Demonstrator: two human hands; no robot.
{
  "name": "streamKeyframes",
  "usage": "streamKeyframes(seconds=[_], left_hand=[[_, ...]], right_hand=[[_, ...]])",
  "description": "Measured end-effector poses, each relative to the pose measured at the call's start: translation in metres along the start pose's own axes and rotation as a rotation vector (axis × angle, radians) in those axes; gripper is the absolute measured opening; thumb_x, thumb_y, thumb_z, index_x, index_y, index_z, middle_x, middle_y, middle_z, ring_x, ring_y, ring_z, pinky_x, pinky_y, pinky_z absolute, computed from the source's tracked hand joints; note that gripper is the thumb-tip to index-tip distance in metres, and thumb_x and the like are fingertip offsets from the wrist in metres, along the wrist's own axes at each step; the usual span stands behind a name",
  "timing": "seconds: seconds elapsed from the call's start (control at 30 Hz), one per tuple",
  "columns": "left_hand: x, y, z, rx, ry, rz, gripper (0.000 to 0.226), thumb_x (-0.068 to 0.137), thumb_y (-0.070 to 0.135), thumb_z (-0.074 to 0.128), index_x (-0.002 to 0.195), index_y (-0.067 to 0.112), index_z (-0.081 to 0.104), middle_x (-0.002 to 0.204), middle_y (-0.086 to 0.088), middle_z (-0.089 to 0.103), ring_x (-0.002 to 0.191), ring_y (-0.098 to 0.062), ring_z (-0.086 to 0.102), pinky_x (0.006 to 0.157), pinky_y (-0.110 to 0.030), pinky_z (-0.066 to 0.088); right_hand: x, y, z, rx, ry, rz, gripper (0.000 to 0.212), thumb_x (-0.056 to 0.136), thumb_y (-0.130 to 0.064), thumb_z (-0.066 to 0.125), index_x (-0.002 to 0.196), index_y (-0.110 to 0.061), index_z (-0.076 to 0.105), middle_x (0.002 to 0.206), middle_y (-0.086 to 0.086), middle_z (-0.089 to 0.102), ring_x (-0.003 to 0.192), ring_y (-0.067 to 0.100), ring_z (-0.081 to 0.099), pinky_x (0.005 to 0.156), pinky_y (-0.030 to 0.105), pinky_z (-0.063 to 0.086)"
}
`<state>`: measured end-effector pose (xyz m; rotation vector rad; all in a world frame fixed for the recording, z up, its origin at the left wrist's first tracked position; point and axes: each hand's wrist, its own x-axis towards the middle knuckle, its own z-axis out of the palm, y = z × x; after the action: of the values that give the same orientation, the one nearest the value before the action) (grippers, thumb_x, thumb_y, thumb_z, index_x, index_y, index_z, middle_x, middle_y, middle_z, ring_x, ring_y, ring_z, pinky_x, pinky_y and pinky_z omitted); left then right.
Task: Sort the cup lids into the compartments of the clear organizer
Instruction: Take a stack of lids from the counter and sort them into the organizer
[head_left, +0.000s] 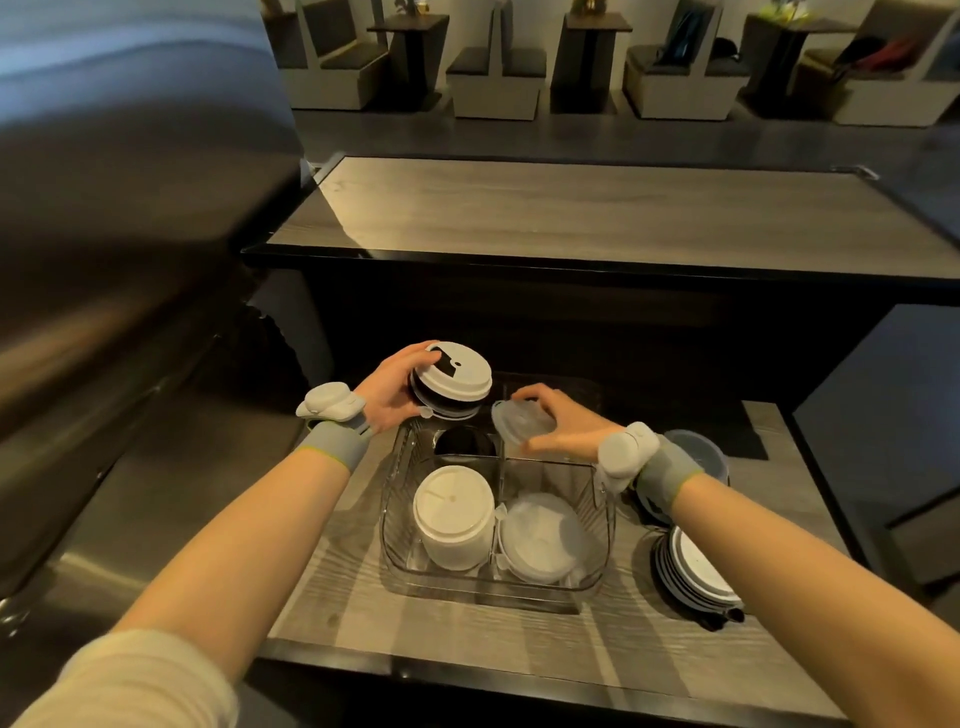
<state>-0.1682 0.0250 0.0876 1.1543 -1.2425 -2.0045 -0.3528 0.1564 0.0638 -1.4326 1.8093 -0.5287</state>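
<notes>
The clear organizer (395, 525) stands on the wooden counter in front of me. Its near-left compartment holds a stack of white lids (453, 512), its near-right one clear lids (540, 535), and its far-left one black lids (464, 442). My left hand (387, 392) grips a stack of lids (451, 387), white on top and black beneath, just above the organizer's far-left corner. My right hand (563, 421) holds a clear lid (511, 423) over the far-right compartment.
To the right of the organizer lie a leaning stack of mixed lids (693, 569) and a pile of dark lids (698, 454) partly hidden by my right wrist. A steel appliance (130, 260) looms at the left. A higher counter (571, 213) runs behind.
</notes>
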Motion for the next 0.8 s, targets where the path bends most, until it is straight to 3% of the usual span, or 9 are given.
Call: streamKeyframes(seconds=[0.1,0.23,0.37,0.5,0.6,0.7,0.77,0.8], left_hand=[[0.003,-0.002,-0.001,-0.032,0.027,-0.012,0.027,0.091,0.013,0.051,0.117,0.019,0.055,0.117,-0.01,0.057,0.12,-0.029,0.051,0.077,-0.033,0.05],[0.005,-0.003,0.002,-0.04,0.041,-0.022,0.032,0.091,0.014,0.052,0.123,0.018,0.054,0.125,-0.012,0.053,0.119,-0.028,0.05,0.091,-0.038,0.046],[0.005,-0.004,0.009,-0.026,0.046,-0.021,0.035,0.093,0.014,0.05,0.127,0.016,0.053,0.108,-0.008,0.059,0.112,-0.027,0.052,0.087,-0.037,0.045],[0.004,-0.006,0.013,-0.021,0.024,-0.042,0.036,0.093,0.016,0.05,0.129,0.016,0.052,0.11,-0.009,0.057,0.098,-0.023,0.057,0.075,-0.033,0.05],[0.003,-0.009,0.014,-0.027,0.024,-0.054,0.033,0.093,0.016,0.051,0.125,0.016,0.054,0.112,-0.01,0.058,0.106,-0.025,0.055,0.082,-0.036,0.048],[-0.001,-0.009,0.012,-0.004,-0.023,-0.055,0.025,0.093,0.016,0.05,0.117,0.019,0.054,0.103,-0.007,0.06,0.096,-0.021,0.058,0.073,-0.032,0.05],[-0.002,-0.011,0.008,0.039,-0.068,-0.037,0.029,0.093,0.017,0.05,0.121,0.02,0.054,0.111,-0.008,0.059,0.106,-0.024,0.056,0.076,-0.032,0.05],[-0.004,-0.011,0.006,0.063,-0.09,-0.029,0.031,0.093,0.017,0.049,0.124,0.02,0.054,0.114,-0.008,0.059,0.11,-0.025,0.055,0.08,-0.032,0.05]], right_hand=[[0.0,0.013,-0.009,-0.039,0.058,0.033,0.062,0.079,-0.026,0.067,0.132,-0.024,0.035,0.135,0.011,0.039,0.121,0.026,0.045,0.101,0.039,0.044],[-0.015,0.006,-0.006,-0.24,-0.161,-0.184,0.077,0.075,-0.031,0.072,0.137,-0.032,0.028,0.128,0.004,0.035,0.116,0.014,0.031,0.096,0.029,0.032],[-0.031,0.012,0.015,-0.583,-0.187,-0.409,0.087,0.066,-0.054,0.071,0.139,-0.03,0.029,0.119,0.001,0.036,0.101,0.009,0.024,0.087,0.026,0.022],[-0.039,0.026,0.021,-0.784,-0.204,-0.463,0.087,0.067,-0.062,0.069,0.138,-0.029,0.032,0.127,0.0,0.039,0.113,0.016,0.031,0.098,0.032,0.025],[-0.037,0.03,0.025,-0.931,-0.225,-0.449,0.089,0.069,-0.063,0.065,0.141,-0.024,0.031,0.137,0.001,0.038,0.121,0.02,0.031,0.103,0.035,0.022],[-0.037,0.018,0.021,-0.75,-0.143,-0.434,0.083,0.069,-0.07,0.056,0.134,-0.019,0.044,0.128,0.004,0.045,0.113,0.02,0.039,0.096,0.033,0.028],[-0.035,0.003,0.013,-0.505,0.071,-0.47,0.07,0.071,-0.067,0.049,0.115,-0.013,0.057,0.108,0.004,0.053,0.096,0.016,0.046,0.086,0.032,0.036],[-0.032,-0.005,0.01,-0.38,0.198,-0.485,0.058,0.075,-0.059,0.055,0.107,-0.011,0.058,0.1,0.002,0.053,0.089,0.014,0.046,0.081,0.03,0.038]])
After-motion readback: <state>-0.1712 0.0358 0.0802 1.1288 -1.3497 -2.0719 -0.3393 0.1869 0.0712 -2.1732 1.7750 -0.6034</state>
